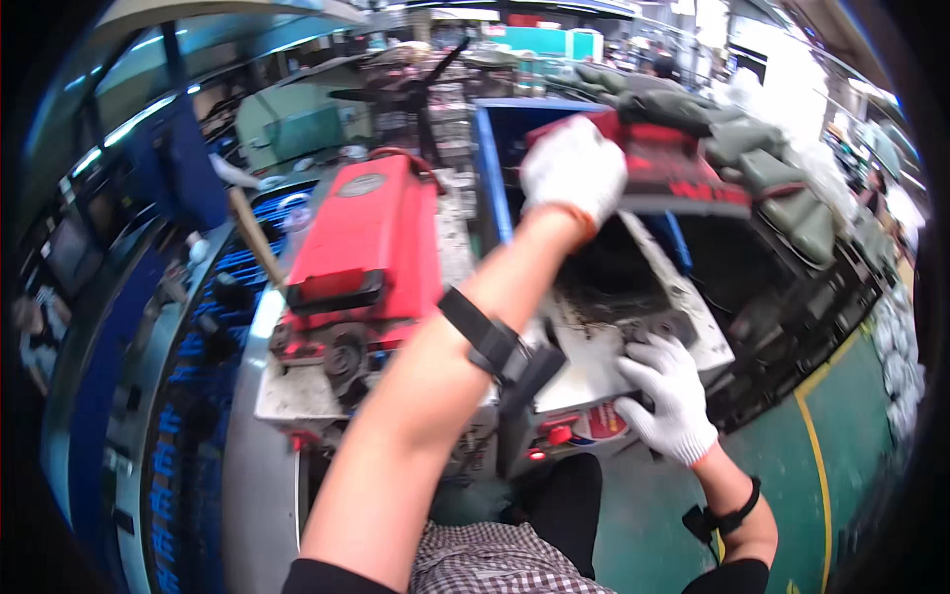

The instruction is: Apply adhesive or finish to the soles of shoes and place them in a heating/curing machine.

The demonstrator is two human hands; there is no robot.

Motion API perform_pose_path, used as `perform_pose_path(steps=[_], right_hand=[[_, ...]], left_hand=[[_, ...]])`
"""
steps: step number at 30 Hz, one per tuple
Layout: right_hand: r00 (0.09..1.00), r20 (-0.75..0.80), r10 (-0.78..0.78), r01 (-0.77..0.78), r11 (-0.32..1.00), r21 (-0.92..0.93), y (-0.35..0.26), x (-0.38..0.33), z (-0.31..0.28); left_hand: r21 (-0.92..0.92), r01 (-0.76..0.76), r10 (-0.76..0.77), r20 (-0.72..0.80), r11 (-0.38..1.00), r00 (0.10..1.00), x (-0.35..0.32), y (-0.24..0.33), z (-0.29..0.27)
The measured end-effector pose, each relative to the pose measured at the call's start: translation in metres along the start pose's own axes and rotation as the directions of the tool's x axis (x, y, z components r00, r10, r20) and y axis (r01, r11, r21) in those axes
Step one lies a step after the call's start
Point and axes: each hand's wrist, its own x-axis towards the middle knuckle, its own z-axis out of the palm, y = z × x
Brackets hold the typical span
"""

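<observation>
Left hand, gloved, grips raised red hood above the machine bed. Right hand lies flat on bed edge, grasping nothing. Risk: if the grip slips, hood could drop onto right hand below.

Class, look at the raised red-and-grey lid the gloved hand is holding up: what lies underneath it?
Under the lid, held by the left hand, lies a dark, grimy machine cavity. The right hand rests on its front edge. Deeper parts are shadowed.
</observation>
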Motion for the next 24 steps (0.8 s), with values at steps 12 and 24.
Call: perform_pose_path(steps=[12, 24], right_hand=[[0.930, -0.342, -0.135, 0.044, 0.964, -0.263, 0.014, -0.032, 0.025], [0.816, -0.563, -0.128, 0.000, 0.975, -0.221, 0.019, -0.035, 0.061]], left_hand=[[-0.085, 0.088, -0.100, -0.156, 0.993, 0.983, -0.167, 0.023, 0.051], [-0.024, 0.120, -0.120, -0.006, 0.993, 0.993, -0.186, 0.018, 0.068]])
